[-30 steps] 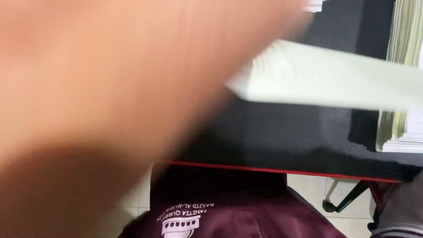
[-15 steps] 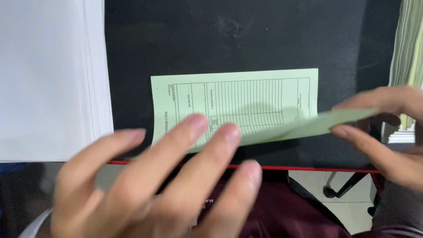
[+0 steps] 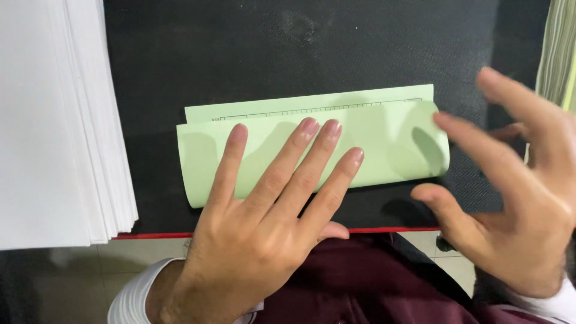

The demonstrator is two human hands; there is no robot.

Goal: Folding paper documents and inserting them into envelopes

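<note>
Paper: light green printed form (image 3: 384, 144) lying on the black desk (image 3: 300, 48), near its red front edge and between the two stacks.
Fold: lower part is turned up over the upper part; a narrow strip of the back layer with ruled lines shows along the top, so the edges do not meet flush.
Left hand (image 3: 264, 222): flat, fingers spread, pressing down on the folded flap's left half; nothing gripped.
Right hand (image 3: 516, 180): loosely spread, raised just off the paper's right end, holding nothing; its fingers look blurred and I cannot tell whether a fingertip touches the sheet.
Progress: judging by how it lies, the fold is laid over, but the near rounded edge looks soft, so a firm crease seems yet to be pressed.
White stack (image 3: 54, 120): thick pile of white sheets at the left, cut off by the frame.
Right stack (image 3: 558, 54): pile of greenish and white sheets, only its edge visible.
Hidden: most of the form's print is folded inside; the body below shows only a maroon garment (image 3: 372, 288) and white cuffs.
</note>
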